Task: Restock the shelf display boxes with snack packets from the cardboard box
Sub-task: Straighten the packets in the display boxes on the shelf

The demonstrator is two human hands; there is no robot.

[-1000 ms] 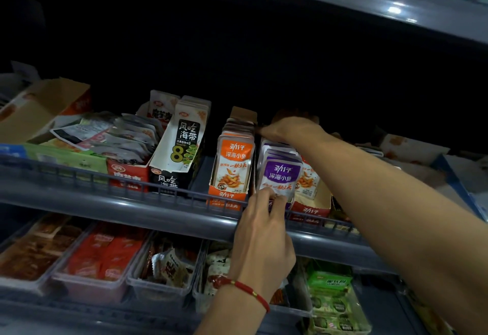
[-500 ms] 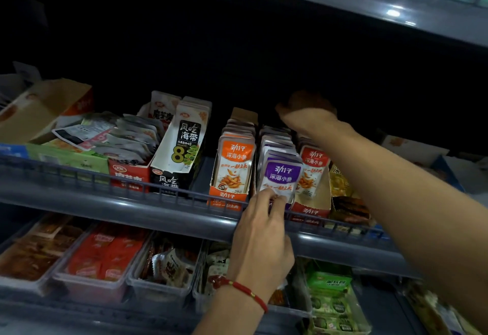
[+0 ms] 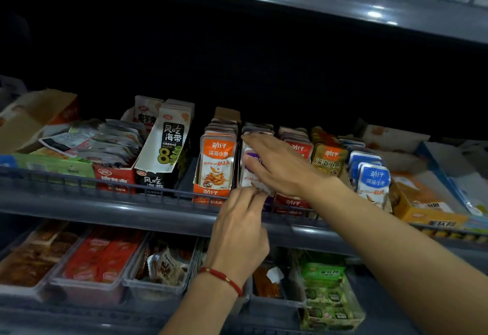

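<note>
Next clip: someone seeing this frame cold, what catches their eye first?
Both hands meet mid-frame on the purple-and-white packet at the front of its row: the right hand lies flat across its face, the left hand, with a red cord bracelet at the wrist, pinches its lower edge. Left of it stands the bright orange packet row; blue-and-white packets sit further right.

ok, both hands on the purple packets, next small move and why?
Probably press the front purple packet back upright into its row: the right hand lies flat over it, the left hand pinches its bottom edge at the shelf rail, and it looks tilted.
</note>
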